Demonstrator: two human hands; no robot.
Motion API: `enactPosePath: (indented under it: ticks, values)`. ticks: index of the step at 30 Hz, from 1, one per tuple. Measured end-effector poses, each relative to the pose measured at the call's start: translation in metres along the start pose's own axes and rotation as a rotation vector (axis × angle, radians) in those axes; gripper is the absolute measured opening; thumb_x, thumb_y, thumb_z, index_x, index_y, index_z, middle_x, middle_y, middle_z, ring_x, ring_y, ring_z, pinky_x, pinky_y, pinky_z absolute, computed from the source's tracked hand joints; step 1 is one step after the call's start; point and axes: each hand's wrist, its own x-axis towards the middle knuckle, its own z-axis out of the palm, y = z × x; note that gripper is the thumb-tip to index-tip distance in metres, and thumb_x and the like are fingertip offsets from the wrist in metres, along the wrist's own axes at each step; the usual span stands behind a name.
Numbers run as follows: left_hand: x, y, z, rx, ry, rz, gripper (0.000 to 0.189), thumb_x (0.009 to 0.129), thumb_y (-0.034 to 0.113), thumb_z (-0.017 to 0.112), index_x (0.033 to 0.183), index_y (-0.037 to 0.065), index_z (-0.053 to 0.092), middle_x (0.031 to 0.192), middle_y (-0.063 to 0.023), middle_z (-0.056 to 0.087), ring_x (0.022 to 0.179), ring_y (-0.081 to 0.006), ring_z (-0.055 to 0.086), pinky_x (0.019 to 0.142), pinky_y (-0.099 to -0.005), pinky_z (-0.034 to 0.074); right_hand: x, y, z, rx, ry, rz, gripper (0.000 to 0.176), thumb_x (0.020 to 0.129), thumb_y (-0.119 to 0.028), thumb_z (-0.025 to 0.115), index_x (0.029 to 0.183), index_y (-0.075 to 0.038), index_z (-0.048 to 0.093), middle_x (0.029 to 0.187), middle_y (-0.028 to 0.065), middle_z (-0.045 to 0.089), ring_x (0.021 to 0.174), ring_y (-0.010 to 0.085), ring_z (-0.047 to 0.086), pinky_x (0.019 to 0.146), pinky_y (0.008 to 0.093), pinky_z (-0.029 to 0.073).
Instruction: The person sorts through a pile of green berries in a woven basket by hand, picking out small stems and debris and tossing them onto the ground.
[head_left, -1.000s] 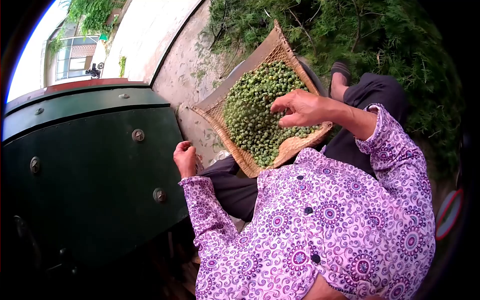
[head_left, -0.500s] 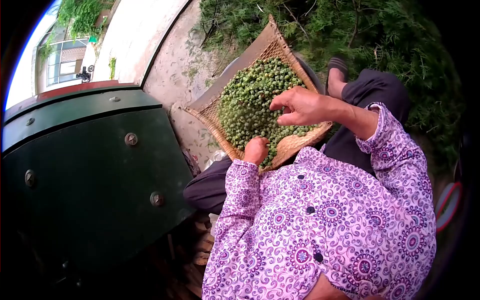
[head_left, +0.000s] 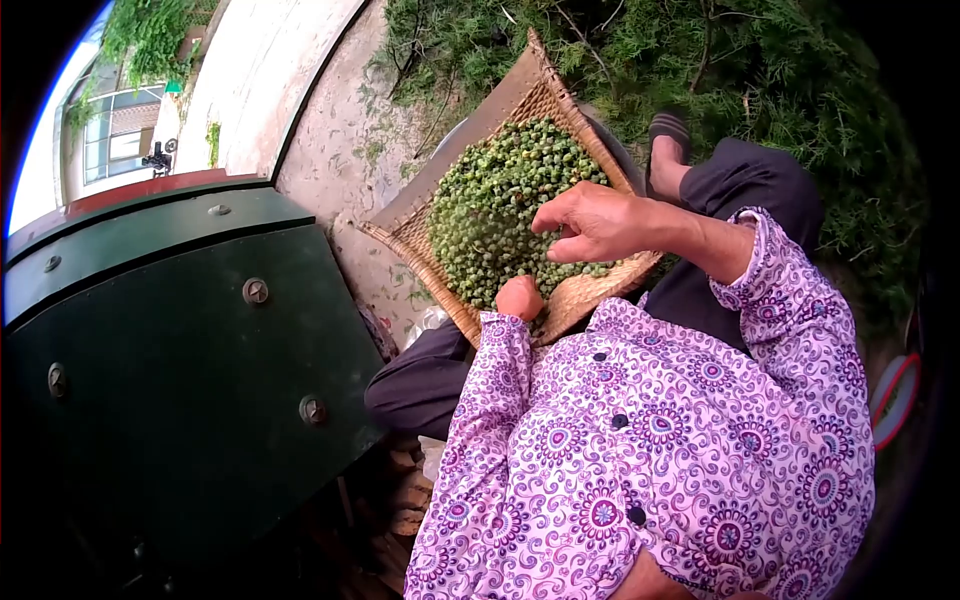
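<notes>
Moved in from beside your knee, your left hand (head_left: 520,298) is resting fisted on the green pods (head_left: 490,200) at the woven tray's (head_left: 525,95) near rim, while your right hand (head_left: 590,222) is pinching its fingertips together above them.

No lettering, label, brand mark or number can be read anywhere in this view. The dark green metal casing (head_left: 180,380) shows only bolt heads. The woven tray (head_left: 545,95), its heap of green pods (head_left: 500,200) and the purple patterned blouse (head_left: 680,450) carry no writing. A small green patch (head_left: 175,88) on the distant building (head_left: 115,140) at upper left may be a sign, but it is too small and blurred to make out.
</notes>
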Motion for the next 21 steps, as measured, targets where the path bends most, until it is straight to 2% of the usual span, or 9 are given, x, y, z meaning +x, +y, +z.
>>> enactPosePath:
  ticks: [5, 7, 8, 10, 12, 14, 15, 18, 21]
  values:
    - [-0.002, -0.022, 0.003, -0.184, 0.077, -0.005, 0.021, 0.073, 0.020, 0.055, 0.086, 0.007, 0.065, 0.086, -0.0187, 0.063, 0.085, -0.0324, 0.060, 0.075, -0.0400, 0.048, -0.003, -0.001, -0.001, -0.014, -0.011, 0.021, 0.037, 0.075, -0.019, 0.061, 0.102, 0.006, 0.057, 0.089, 0.0189, 0.062, 0.079, 0.0249, 0.062, 0.069, 0.0337, 0.049]
    - [-0.005, -0.009, 0.002, -0.216, 0.174, 0.042, 0.019, 0.071, 0.020, 0.057, 0.081, 0.007, 0.066, 0.075, -0.0162, 0.063, 0.071, -0.0345, 0.060, 0.068, -0.0408, 0.048, -0.003, 0.001, 0.000, -0.014, 0.001, 0.017, 0.037, 0.075, -0.019, 0.061, 0.102, 0.005, 0.057, 0.089, 0.0187, 0.062, 0.079, 0.0252, 0.062, 0.070, 0.0337, 0.049]
    - [-0.003, -0.004, 0.000, -0.201, 0.063, -0.007, 0.022, 0.072, 0.023, 0.055, 0.083, 0.007, 0.066, 0.087, -0.0180, 0.063, 0.082, -0.0334, 0.061, 0.073, -0.0419, 0.048, -0.002, 0.003, 0.002, -0.003, 0.011, 0.007, 0.037, 0.075, -0.020, 0.061, 0.101, 0.005, 0.057, 0.089, 0.0186, 0.062, 0.079, 0.0254, 0.062, 0.070, 0.0338, 0.049]
    - [-0.002, 0.005, 0.002, -0.034, 0.017, 0.032, 0.023, 0.074, 0.023, 0.054, 0.083, 0.006, 0.066, 0.088, -0.0188, 0.063, 0.083, -0.0340, 0.061, 0.074, -0.0423, 0.048, -0.003, 0.005, 0.000, 0.005, 0.026, 0.001, 0.037, 0.075, -0.021, 0.061, 0.101, 0.005, 0.058, 0.089, 0.0186, 0.062, 0.079, 0.0256, 0.062, 0.070, 0.0340, 0.049]
    - [0.003, 0.011, 0.010, -0.033, 0.055, 0.022, 0.023, 0.073, 0.021, 0.053, 0.082, 0.003, 0.066, 0.089, -0.0201, 0.063, 0.085, -0.0344, 0.060, 0.074, -0.0425, 0.048, -0.004, 0.005, -0.001, -0.024, 0.029, 0.018, 0.036, 0.075, -0.021, 0.061, 0.100, 0.005, 0.058, 0.090, 0.0186, 0.062, 0.080, 0.0257, 0.062, 0.070, 0.0343, 0.049]
    - [0.010, 0.010, 0.016, -0.041, 0.030, -0.079, 0.023, 0.073, 0.018, 0.052, 0.082, 0.001, 0.065, 0.090, -0.0212, 0.062, 0.087, -0.0346, 0.060, 0.076, -0.0424, 0.048, -0.005, 0.006, -0.002, -0.043, 0.032, 0.014, 0.035, 0.074, -0.020, 0.062, 0.100, 0.004, 0.058, 0.088, 0.0182, 0.062, 0.079, 0.0260, 0.062, 0.070, 0.0348, 0.049]
    - [0.009, 0.009, 0.009, -0.018, -0.048, -0.007, 0.024, 0.072, 0.016, 0.052, 0.083, 0.000, 0.065, 0.092, -0.0220, 0.062, 0.089, -0.0345, 0.059, 0.078, -0.0419, 0.047, -0.005, 0.007, -0.001, -0.039, 0.033, 0.006, 0.035, 0.074, -0.020, 0.061, 0.099, 0.004, 0.058, 0.087, 0.0179, 0.062, 0.078, 0.0259, 0.061, 0.069, 0.0347, 0.048]
    - [0.013, -0.005, 0.013, -0.006, -0.055, 0.016, 0.025, 0.071, 0.015, 0.054, 0.086, -0.001, 0.065, 0.093, -0.0226, 0.061, 0.089, -0.0348, 0.059, 0.078, -0.0414, 0.047, -0.007, 0.006, -0.002, -0.032, 0.037, -0.025, 0.034, 0.075, -0.019, 0.061, 0.099, 0.005, 0.058, 0.084, 0.0177, 0.062, 0.075, 0.0256, 0.061, 0.067, 0.0348, 0.048]
    - [0.007, -0.024, 0.011, -0.111, -0.016, 0.015, 0.023, 0.069, 0.016, 0.056, 0.083, 0.001, 0.066, 0.086, -0.0222, 0.062, 0.082, -0.0348, 0.060, 0.075, -0.0410, 0.048, -0.009, 0.002, -0.004, -0.021, 0.037, -0.051, 0.035, 0.074, -0.018, 0.060, 0.099, 0.006, 0.057, 0.082, 0.0179, 0.062, 0.074, 0.0251, 0.061, 0.066, 0.0348, 0.048]
